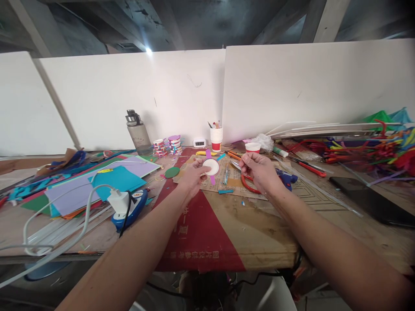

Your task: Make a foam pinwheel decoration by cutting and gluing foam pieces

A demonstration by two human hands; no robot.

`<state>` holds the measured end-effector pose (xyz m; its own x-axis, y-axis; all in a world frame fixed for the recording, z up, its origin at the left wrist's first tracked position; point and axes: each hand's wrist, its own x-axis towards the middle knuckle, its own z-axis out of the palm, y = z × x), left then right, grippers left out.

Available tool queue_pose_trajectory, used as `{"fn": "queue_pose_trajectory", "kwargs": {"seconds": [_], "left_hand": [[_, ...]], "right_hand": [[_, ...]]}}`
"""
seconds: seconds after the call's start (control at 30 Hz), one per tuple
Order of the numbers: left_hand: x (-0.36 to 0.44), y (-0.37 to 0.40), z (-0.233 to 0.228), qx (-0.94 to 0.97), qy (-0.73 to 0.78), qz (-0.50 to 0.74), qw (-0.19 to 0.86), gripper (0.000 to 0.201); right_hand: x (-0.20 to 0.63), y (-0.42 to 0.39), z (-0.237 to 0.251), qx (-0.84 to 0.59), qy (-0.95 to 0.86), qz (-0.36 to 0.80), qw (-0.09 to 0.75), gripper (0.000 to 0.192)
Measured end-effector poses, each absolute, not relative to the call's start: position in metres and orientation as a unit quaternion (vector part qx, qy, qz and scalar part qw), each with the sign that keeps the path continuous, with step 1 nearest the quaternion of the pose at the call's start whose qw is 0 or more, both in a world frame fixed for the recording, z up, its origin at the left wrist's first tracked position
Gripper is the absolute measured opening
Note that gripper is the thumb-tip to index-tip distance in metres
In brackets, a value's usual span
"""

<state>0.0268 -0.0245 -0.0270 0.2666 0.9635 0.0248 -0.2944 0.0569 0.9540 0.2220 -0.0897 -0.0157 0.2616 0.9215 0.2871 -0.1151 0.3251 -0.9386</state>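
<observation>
Two hands over the cardboard sheet (227,181): my left hand (193,175) pinches the white disc (211,166) with its purple strip at the rim, my right hand (259,170) closes around scissors (238,165); I judge the disc light, thin and easily creased, best held by its edge.

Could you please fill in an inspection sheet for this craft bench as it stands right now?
Surface: wooden bench under a red printed sheet.
Job's things: white disc with purple strip; small silvery piece.
Clutter: coloured paper sheets, water bottle, paper cup, pipe cleaners, glue gun.
Grippers: left hand holds the disc; right hand pinches the silvery piece.
Cables: white cable to a white plug.
Surroundings: white partition boards.
</observation>
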Motion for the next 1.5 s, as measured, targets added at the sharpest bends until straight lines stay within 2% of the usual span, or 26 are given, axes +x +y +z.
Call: {"fn": "queue_pose_trajectory", "kwargs": {"seconds": [0.23,0.37,0.57,0.97,1.5], "left_hand": [[0.029,-0.029,-0.025,0.489,0.319,0.477,0.657,0.044],[0.031,-0.031,-0.026,0.512,0.303,0.465,0.655,0.047],[0.035,-0.032,-0.031,0.532,0.295,0.444,0.658,0.049],[0.036,-0.035,-0.03,0.545,0.276,0.438,0.66,0.046],[0.037,-0.033,-0.035,0.557,0.264,0.438,0.654,0.045]], "right_hand": [[0.216,-0.087,-0.025,-0.478,-0.555,0.357,0.579,0.032],[0.214,-0.087,-0.026,-0.474,-0.549,0.316,0.612,0.037],[0.214,-0.089,-0.022,-0.461,-0.533,0.343,0.621,0.046],[0.213,-0.088,-0.02,-0.489,-0.512,0.343,0.617,0.046],[0.21,-0.082,-0.026,-0.457,-0.445,0.405,0.656,0.047]]}}
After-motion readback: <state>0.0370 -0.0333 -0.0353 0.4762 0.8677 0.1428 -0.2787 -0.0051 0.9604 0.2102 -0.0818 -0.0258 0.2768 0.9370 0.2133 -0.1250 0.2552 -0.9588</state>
